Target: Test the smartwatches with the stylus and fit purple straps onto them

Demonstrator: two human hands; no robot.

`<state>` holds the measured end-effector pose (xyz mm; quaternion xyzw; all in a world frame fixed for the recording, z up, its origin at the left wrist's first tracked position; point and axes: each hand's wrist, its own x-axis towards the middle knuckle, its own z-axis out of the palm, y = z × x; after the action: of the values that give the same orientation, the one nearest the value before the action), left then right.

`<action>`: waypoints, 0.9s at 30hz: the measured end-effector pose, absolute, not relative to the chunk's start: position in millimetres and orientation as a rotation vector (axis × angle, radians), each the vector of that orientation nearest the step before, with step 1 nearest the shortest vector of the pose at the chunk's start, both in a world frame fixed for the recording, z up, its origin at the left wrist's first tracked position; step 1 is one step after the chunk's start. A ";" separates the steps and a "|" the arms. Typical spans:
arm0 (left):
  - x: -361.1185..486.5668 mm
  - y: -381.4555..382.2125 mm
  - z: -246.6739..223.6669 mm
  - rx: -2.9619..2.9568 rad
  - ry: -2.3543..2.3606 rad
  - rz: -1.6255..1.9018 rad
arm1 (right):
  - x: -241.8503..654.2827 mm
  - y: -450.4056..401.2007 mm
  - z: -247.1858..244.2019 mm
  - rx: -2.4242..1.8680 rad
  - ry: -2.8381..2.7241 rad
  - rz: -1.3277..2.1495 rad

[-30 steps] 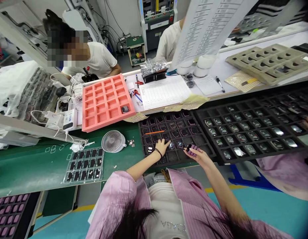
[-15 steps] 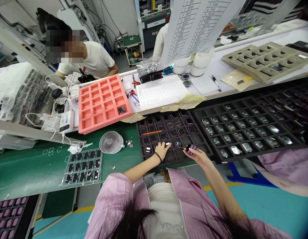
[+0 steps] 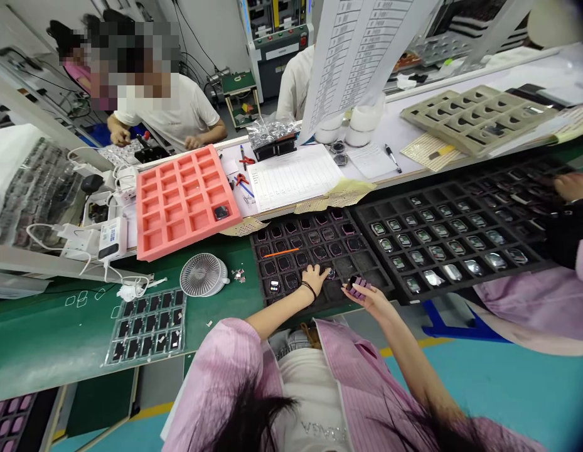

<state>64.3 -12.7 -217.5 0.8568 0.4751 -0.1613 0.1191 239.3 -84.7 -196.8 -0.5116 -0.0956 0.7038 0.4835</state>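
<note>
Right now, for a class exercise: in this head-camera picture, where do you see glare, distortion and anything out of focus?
In the head view, overhead light glares off the glossy device screens; in the head view, the wide lens bends the long white workbench toward the corners; in the head view, the wearer's dark hair hangs soft and blurred along the bottom edge.

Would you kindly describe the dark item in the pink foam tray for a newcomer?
Find the large salmon-pink foam tray with square pockets. In its corner pocket nearest the camera sits a small dark square device, the tray's only item.
</note>
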 end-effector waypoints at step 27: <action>58.3 -6.6 -221.7 2.590 1.307 -0.369 | 226.9 -94.4 -200.7 -1.227 -0.180 1.683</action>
<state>58.3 -6.6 -221.7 0.8804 0.4444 -0.1253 0.1084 226.9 -94.4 -200.7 -0.5078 -0.0747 0.6962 0.5018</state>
